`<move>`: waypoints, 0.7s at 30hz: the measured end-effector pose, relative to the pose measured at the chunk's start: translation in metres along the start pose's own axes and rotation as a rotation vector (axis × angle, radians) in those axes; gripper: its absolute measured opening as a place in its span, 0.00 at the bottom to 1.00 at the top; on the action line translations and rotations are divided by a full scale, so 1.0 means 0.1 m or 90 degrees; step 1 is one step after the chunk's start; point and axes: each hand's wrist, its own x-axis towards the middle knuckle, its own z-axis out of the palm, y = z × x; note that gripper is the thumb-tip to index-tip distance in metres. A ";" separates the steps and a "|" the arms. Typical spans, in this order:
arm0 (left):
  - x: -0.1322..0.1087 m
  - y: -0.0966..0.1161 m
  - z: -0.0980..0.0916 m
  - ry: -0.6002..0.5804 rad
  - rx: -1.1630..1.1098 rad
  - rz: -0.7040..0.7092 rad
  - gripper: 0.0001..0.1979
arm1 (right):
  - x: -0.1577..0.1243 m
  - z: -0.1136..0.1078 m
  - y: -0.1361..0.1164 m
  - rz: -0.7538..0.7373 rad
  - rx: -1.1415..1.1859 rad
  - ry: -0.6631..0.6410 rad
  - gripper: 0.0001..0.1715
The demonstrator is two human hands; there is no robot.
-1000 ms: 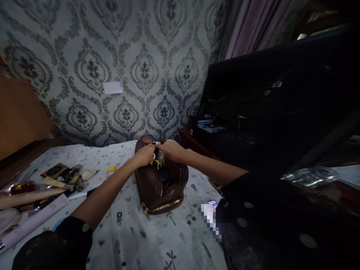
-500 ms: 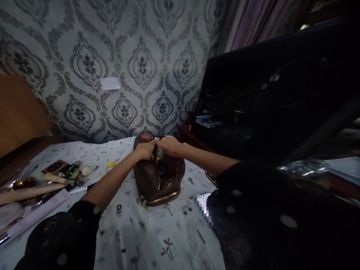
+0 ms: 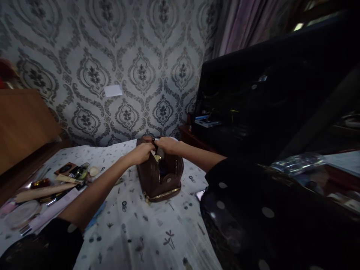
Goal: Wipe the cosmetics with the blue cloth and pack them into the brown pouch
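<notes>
A brown leather-look cosmetic bag (image 3: 144, 176) stands unzipped on the patterned white sheet, its mouth turned up toward me. My left hand (image 3: 143, 153) is closed at the left edge of the opening, fingers curled over the rim. Across from it, my right hand (image 3: 168, 144) is closed at the back rim; its fingertips are partly hidden. Below the hands, inside the bag, a gold-coloured piece (image 3: 158, 158) and a dark item show, too dim to name. A gold zip (image 3: 164, 195) runs along the bag's front edge.
Makeup items lie at the left, among them a pale pink tube (image 3: 54, 210), a round compact (image 3: 24, 214) and a beige tube (image 3: 67, 179). A phone edge (image 3: 200, 195) shows by my right sleeve. Behind are a wooden box (image 3: 25, 127) and a large black panel (image 3: 253, 97).
My hands have moved slightly apart; the left has shifted to the bag's left rim. The pale item between them has dropped lower or out of sight. My view has turned a little left.
</notes>
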 end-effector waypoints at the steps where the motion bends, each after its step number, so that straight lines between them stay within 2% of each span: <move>1: -0.07 0.00 0.01 0.017 -0.006 0.010 0.23 | 0.00 0.01 0.01 -0.004 0.002 0.001 0.16; 4: -0.28 -0.02 0.08 0.088 -0.024 0.025 0.24 | 0.00 0.03 0.05 -0.014 0.005 0.007 0.17; 8: -0.59 -0.06 0.19 0.180 -0.036 -0.021 0.22 | 0.01 0.08 0.07 -0.026 0.007 0.030 0.19; 13: -1.01 -0.06 0.32 0.222 -0.071 -0.054 0.21 | -0.03 0.05 -0.03 -0.013 0.005 0.099 0.18; 21: -1.66 -0.02 0.73 0.225 -0.057 -0.073 0.20 | -0.26 -0.21 -0.19 0.024 0.054 -0.049 0.16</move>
